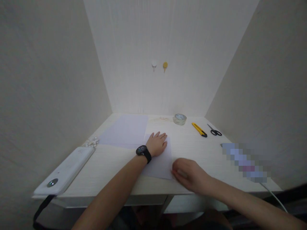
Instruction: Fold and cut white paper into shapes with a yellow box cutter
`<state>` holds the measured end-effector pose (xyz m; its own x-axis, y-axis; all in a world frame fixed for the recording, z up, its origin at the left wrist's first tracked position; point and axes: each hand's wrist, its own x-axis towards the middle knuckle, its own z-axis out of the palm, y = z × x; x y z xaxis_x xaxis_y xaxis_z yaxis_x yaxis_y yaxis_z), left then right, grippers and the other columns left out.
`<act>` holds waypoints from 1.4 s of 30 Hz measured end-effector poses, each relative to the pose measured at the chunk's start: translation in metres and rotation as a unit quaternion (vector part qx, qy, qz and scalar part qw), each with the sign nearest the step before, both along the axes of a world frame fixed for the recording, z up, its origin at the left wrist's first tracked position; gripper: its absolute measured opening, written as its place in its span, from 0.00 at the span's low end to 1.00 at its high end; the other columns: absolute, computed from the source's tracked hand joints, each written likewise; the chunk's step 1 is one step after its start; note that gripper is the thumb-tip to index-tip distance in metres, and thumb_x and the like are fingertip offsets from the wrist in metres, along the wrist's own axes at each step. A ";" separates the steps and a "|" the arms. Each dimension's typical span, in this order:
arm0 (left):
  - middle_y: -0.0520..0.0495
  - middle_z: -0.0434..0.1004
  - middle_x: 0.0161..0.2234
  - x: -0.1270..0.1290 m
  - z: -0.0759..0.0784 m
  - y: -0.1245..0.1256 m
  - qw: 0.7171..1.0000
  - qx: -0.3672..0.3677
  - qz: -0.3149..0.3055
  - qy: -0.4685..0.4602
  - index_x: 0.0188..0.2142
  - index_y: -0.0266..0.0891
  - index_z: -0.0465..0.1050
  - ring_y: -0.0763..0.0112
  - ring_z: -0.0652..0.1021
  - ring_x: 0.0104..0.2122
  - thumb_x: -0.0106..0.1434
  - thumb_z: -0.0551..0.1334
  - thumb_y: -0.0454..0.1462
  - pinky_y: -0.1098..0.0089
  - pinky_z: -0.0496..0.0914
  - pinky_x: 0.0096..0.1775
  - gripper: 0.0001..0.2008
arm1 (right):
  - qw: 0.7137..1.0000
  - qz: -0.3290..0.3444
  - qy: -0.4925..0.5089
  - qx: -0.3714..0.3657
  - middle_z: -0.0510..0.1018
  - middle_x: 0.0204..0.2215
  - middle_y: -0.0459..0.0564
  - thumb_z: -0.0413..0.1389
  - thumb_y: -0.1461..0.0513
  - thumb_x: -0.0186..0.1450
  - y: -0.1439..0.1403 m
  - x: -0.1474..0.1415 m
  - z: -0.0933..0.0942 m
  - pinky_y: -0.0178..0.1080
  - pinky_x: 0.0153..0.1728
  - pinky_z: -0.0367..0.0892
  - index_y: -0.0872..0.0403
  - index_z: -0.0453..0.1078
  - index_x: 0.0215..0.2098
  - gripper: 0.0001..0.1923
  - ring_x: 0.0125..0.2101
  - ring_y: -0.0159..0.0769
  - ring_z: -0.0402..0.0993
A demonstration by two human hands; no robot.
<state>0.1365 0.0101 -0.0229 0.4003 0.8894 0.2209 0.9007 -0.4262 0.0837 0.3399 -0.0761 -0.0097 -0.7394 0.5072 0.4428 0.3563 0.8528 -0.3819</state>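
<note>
My left hand [156, 144], with a black watch [142, 150] on its wrist, lies flat on a sheet of white paper [159, 167], fingers spread toward the back. My right hand [188, 174] is closed at the sheet's front right corner, fingers curled and tips against the edge. Slight blur hides exactly how the fingertips meet the paper. Back and to the left, a larger white sheet [127, 127] lies flat on the white table [115, 166], close to the sheet under my left hand.
Toward the back right are a roll of clear tape [179, 119], a yellow box cutter [199, 129] and black-handled scissors [215, 131]. A pixelated strip with a cable [244, 163] lies at right. A white device [66, 171] is at left. Walls enclose three sides; two hooks [165, 65] hang behind.
</note>
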 end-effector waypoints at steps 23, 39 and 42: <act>0.26 0.67 0.57 0.028 0.010 -0.018 0.989 0.030 0.139 0.033 0.57 0.24 0.67 0.45 0.68 0.55 0.67 0.50 0.37 0.50 0.64 0.50 0.24 | 0.721 -0.252 0.322 -0.560 0.71 0.32 0.49 0.58 0.67 0.59 0.101 -0.045 0.041 0.40 0.23 0.71 0.56 0.68 0.33 0.04 0.25 0.33 0.70; 0.28 0.74 0.48 0.023 0.017 -0.021 0.988 0.039 0.147 0.010 0.50 0.25 0.71 0.51 0.74 0.47 0.68 0.49 0.36 0.58 0.66 0.44 0.20 | 0.746 -0.286 0.206 -0.565 0.76 0.18 0.49 0.58 0.69 0.58 0.101 -0.048 0.012 0.33 0.21 0.69 0.58 0.70 0.22 0.08 0.17 0.30 0.71; 0.32 0.77 0.41 0.008 0.027 -0.017 0.988 0.045 0.148 -0.023 0.47 0.29 0.72 0.54 0.76 0.42 0.70 0.47 0.37 0.61 0.67 0.41 0.19 | 0.758 -0.238 0.208 -0.570 0.77 0.20 0.50 0.60 0.67 0.55 0.103 -0.044 0.009 0.35 0.24 0.70 0.57 0.70 0.24 0.04 0.20 0.31 0.72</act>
<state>0.1445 -0.0069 0.0043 0.1143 0.9418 0.3161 0.9831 -0.1530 0.1004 0.2959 0.0272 -0.0002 -0.2687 0.9011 -0.3403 0.1662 -0.3046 -0.9379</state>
